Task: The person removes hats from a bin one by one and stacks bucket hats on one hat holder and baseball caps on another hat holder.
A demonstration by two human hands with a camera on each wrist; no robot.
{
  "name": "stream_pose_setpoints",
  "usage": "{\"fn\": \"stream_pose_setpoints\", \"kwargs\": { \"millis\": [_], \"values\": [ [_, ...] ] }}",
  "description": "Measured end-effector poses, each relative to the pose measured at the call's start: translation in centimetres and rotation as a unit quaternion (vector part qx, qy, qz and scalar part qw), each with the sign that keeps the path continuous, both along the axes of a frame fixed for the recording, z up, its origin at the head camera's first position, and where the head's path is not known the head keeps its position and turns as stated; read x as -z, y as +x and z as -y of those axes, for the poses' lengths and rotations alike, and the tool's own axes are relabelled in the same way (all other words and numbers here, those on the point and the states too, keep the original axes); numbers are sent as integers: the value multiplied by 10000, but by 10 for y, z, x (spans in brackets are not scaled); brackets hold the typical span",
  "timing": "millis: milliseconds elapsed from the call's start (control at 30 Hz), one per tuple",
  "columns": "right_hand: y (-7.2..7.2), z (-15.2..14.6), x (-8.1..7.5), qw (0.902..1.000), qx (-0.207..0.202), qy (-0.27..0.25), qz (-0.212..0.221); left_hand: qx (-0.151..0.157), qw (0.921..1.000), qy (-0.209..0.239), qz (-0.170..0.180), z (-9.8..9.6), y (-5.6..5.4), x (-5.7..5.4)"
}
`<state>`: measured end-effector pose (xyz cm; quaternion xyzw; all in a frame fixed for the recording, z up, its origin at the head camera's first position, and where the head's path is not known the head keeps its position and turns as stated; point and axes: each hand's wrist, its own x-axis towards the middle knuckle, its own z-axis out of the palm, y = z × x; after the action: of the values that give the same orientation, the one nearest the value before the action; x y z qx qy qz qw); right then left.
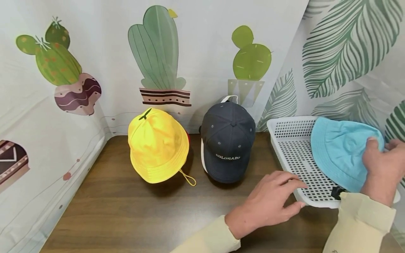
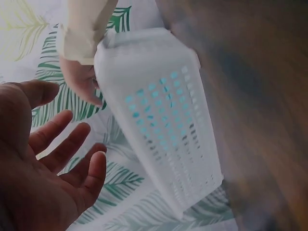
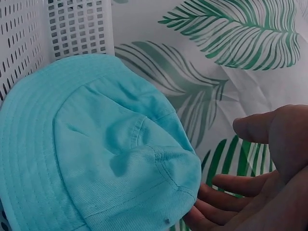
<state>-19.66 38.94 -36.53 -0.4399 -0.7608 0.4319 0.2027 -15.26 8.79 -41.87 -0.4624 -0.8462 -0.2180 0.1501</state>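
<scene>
A light blue bucket hat [image 1: 341, 151] lies in a white perforated basket [image 1: 289, 154] at the right, filling the basket's right part. Beside the crown is my right hand [image 1: 384, 165], its thumb raised and fingers loosely spread. In the right wrist view, fingertips reach the crown's edge while the thumb stands apart from the fabric. My left hand [image 1: 269, 200] hovers by the basket's near left corner, fingers relaxed and slightly bent. The left wrist view shows its palm holding nothing, with blue showing through the basket's holes.
Left of the basket stands a dark navy cap [image 1: 229, 140] lettered COLORADO. Farther left is a yellow bucket hat [image 1: 158, 147] with a cord loop. All rest on a brown wooden table [image 1: 133, 218], before a cloth backdrop [image 1: 205, 42] printed with cacti and leaves.
</scene>
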Motion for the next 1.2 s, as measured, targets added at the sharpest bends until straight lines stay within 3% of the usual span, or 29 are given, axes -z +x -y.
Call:
{"fn": "stream_pose_setpoints", "kwargs": {
  "millis": [233,533,767,1200],
  "values": [
    [0,-6,6,9999,-100,126,43,-283,9988,-379,-118,-25,1,12],
    [-3,-10,10,9994,-249,218,51,-321,9969,-711,35,-31,1,24],
    [-1,-6,8,9985,-442,316,105,-270,9953,-898,-241,-31,-2,26],
    [-3,-2,8,9978,-444,415,278,-249,9959,-860,-110,-32,-2,28]
  ]
}}
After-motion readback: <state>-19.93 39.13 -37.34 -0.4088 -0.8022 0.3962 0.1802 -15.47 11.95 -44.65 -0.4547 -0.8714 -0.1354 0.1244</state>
